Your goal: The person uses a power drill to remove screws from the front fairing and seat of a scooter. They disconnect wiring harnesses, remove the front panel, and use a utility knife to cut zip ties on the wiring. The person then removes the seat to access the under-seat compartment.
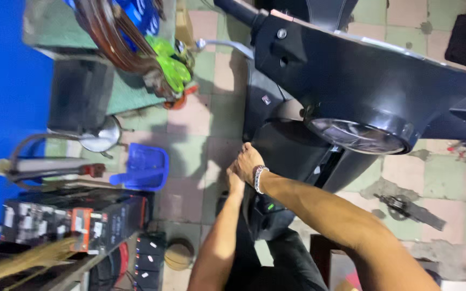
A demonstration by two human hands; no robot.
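Reaching forward together, both of the person's arms meet at the black front panel (276,143) of a dark scooter (362,81), the largest thing in view, which fills the upper right with its round headlight (358,136) tilted over the work. The checked tile floor (200,134) lies open between the scooter and a blue wall (6,108), giving the arms free room on that side, while the headlight housing hangs close above the wrists and leaves little clearance there. A shelf (76,215) of boxed goods borders the lower left, with a blue plastic dustpan (145,167) lying on the tiles just beyond it. The right hand (248,161), wearing a beaded bracelet (259,179), rests knuckles-up against the panel's edge, apparently bracing it; its fingers curl out of sight, so whether it grips anything cannot be told. The left hand (234,178) sits touching it from below, mostly hidden, its grasp likewise unclear. A flat metal part (410,210) lies apart on the floor at right.
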